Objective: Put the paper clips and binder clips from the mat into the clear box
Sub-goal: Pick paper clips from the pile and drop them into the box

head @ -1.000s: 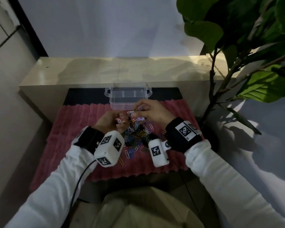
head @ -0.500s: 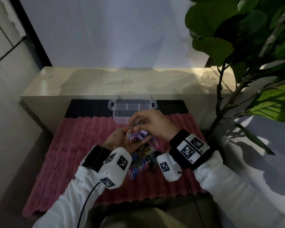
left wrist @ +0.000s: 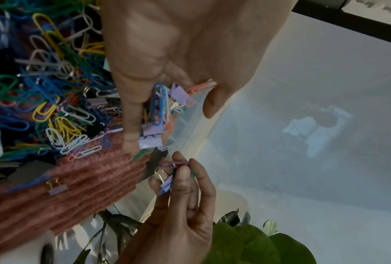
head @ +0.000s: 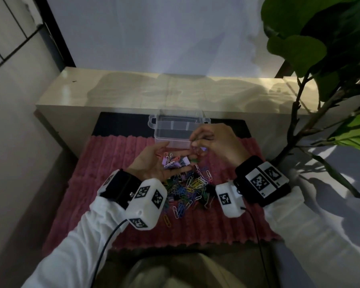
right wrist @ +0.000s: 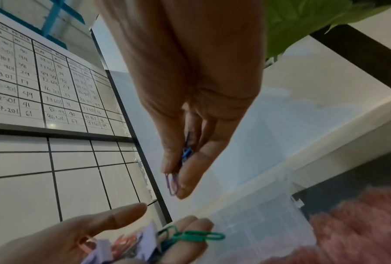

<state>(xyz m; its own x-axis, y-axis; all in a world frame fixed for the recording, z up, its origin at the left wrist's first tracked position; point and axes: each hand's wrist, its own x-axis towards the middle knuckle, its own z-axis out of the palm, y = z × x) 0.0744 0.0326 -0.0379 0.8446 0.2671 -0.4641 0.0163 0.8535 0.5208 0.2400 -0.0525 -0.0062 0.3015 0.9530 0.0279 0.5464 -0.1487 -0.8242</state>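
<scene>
Right, I've got my left hand palm up just short of the clear box, fingers loosely cupped so it works as a tray: a small heap of paper clips and lilac binder clips sits in the palm, cradled, not pinched. The cupping keeps the springy bits from sliding off while I ferry them. My right hand is level with the box's near right corner, thumb and fingertips closed on a few clips; the left wrist view shows a purple and a green paper clip plus a lilac binder clip in that pinch. Pinch makes sense, since thin wire won't scoop off a fuzzy surface.

The box stands open at the far edge of the pink mat, lid off or folded back, I can't tell which. It looks empty or nearly so; clear walls make that hard to judge. Most of the load, the coloured pile, lies on the mat between my wrists, so I'd call the task early. Likely next: tip both hands over the box.
</scene>
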